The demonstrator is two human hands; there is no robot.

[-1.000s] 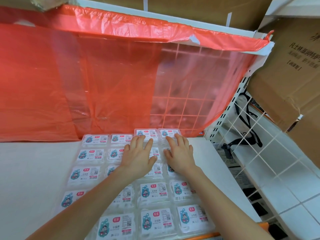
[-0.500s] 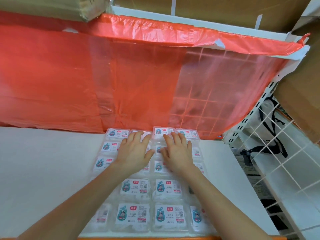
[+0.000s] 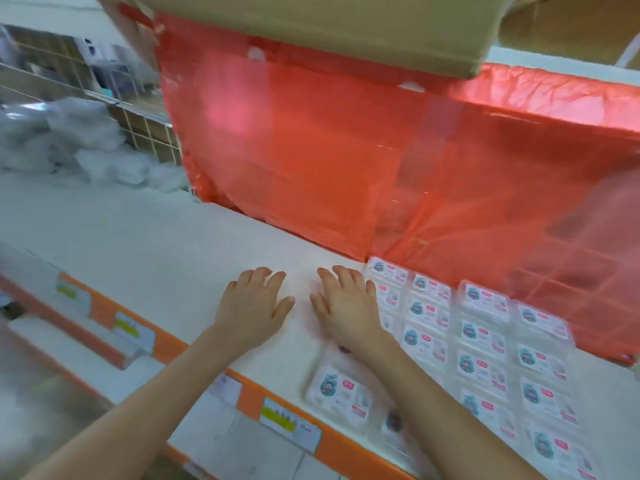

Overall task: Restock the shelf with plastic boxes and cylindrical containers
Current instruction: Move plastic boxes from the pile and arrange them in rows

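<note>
A red sheet (image 3: 329,150) of thin plastic hangs beyond both hands, from above them down to the back of the shelf, and runs off past the right hand to the frame's edge. The white shelf (image 3: 156,244) lies under the hands and stretches well away to the left of the left hand. A brown carton (image 3: 311,26) sits overhead, above the sheet's top edge.

The boxes (image 3: 485,341), flat clear plastic ones with printed labels, lie in close rows on the shelf to the right of the right hand, the back row against the foot of the sheet. The nearest column lies just beside that hand's little-finger edge, and whether skin meets plastic cannot be told. One box (image 3: 341,393) lies just left of the right forearm, near the shelf's front edge.

An orange strip (image 3: 249,398) edges the shelf front, passing beneath both forearms. Far left of the left hand, a heap of clear bags (image 3: 86,147) lies before a wire grid (image 3: 145,129).

The left hand (image 3: 251,308) is palm down over bare shelf, fingers straight and slightly spread, holding nothing. The right hand (image 3: 346,306) is close beside it, also palm down with fingers straight, holding nothing. Whether either palm presses the shelf is unclear through the blur.

A yellow tag (image 3: 278,415) sits on the strip between the forearms.
</note>
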